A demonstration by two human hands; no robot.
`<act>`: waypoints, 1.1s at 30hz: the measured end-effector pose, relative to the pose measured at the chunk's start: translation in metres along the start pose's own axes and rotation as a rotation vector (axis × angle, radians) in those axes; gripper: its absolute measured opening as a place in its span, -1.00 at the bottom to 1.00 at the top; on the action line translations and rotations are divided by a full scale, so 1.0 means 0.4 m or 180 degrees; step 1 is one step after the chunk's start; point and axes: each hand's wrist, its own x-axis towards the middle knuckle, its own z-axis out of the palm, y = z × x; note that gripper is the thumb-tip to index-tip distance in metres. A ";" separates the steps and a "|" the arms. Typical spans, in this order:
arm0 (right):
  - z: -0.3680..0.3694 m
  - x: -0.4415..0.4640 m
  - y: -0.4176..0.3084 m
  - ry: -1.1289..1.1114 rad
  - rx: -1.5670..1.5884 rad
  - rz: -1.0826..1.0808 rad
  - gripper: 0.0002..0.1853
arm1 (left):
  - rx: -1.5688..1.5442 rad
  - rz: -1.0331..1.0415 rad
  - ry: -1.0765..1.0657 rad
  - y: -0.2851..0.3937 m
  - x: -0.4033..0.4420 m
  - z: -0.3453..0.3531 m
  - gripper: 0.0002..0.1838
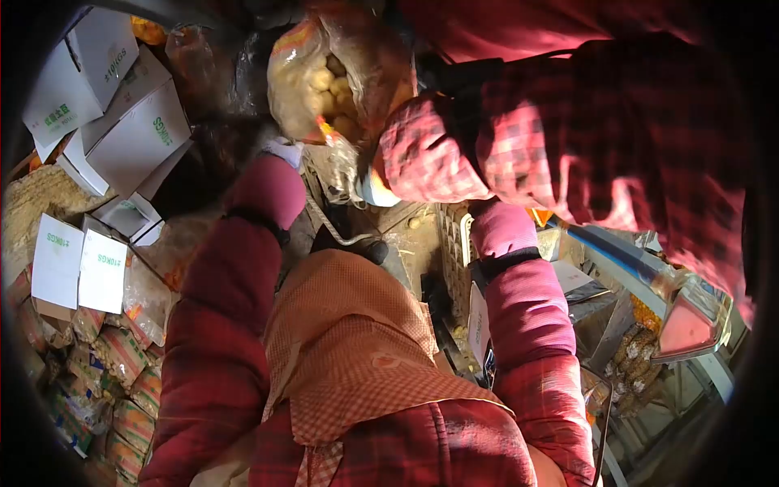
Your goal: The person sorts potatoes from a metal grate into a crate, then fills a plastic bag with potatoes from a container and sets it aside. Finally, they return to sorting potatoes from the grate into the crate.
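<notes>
My left hand (282,151), in a whitish glove, is at the lower left edge of a clear plastic bag (294,85). Its fingers are too dark and small to make out. Round yellowish items that look like potatoes (324,96) lie inside the bag. My right hand is hidden behind a co-worker's plaid sleeve (552,146); only my pink cuff shows below it. The co-worker's gloved hand (376,188) is beside a bunched piece of clear plastic (342,166) with an orange and yellow print. A pale cord (326,221) curves beneath the bag.
White cardboard boxes (130,134) stand open at the upper left. Printed packs (122,357) are piled at the lower left. A plastic crate (456,268) is left of my right forearm. At the right are a blue bar (604,247), a pinkish scoop-like container (690,321) and netted goods (637,357).
</notes>
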 end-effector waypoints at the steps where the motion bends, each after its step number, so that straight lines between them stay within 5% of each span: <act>1: 0.008 -0.008 -0.020 0.0076 -0.0084 -0.0093 -0.57 | 0.0236 0.0062 0.0057 -0.013 0.003 -0.001 -0.64; 8: 0.028 -0.065 -0.041 0.0397 -0.0677 -0.0177 -0.55 | 0.0239 -0.0160 0.0082 -0.079 -0.098 -0.051 -0.71; 9: 0.014 -0.059 -0.049 -0.0462 -0.0668 0.0135 -0.57 | 0.0341 0.0022 0.0039 -0.111 -0.095 -0.049 -0.70; 10: -0.007 -0.094 -0.050 -0.0418 -0.0778 0.0054 -0.58 | 0.0452 0.0207 0.0006 -0.144 -0.093 -0.049 -0.68; 14: -0.026 -0.212 -0.041 0.0353 -0.0777 -0.0076 -0.61 | 0.1697 0.0832 0.0193 -0.283 -0.013 0.044 -0.58; 16: -0.015 -0.290 -0.031 0.0761 -0.0480 0.0009 -0.63 | 0.1539 0.0803 0.0112 -0.261 -0.156 0.058 -0.59; 22: 0.026 -0.596 -0.056 -0.1717 0.0420 0.0474 -0.57 | 0.0657 0.0304 -0.0518 -0.355 -0.484 0.206 -0.64; 24: 0.091 -0.723 -0.064 -0.1636 0.0538 0.0544 -0.63 | -0.0165 -0.0172 -0.0676 -0.364 -0.574 0.245 -0.62; 25: 0.110 -0.786 -0.062 -0.1663 0.0625 0.0496 -0.63 | 0.1457 0.0665 -0.0774 -0.446 -0.483 0.281 -0.62; 28: 0.117 -0.904 -0.020 -0.2153 0.1134 0.0766 -0.59 | 0.2333 0.0984 -0.0681 -0.340 -0.608 0.249 -0.68; 30: 0.092 -0.990 0.001 -0.1930 0.1381 0.1226 -0.59 | 0.0902 -0.0159 -0.1133 -0.349 -0.585 0.261 -0.71; 31: 0.104 -1.045 0.016 -0.1721 0.1549 0.1388 -0.59 | 0.0981 -0.0098 -0.1153 -0.386 -0.537 0.266 -0.71; 33: 0.118 -1.134 0.029 -0.1710 0.1829 0.1641 -0.57 | 0.1834 0.1602 -0.1566 -0.414 -0.516 0.256 -0.72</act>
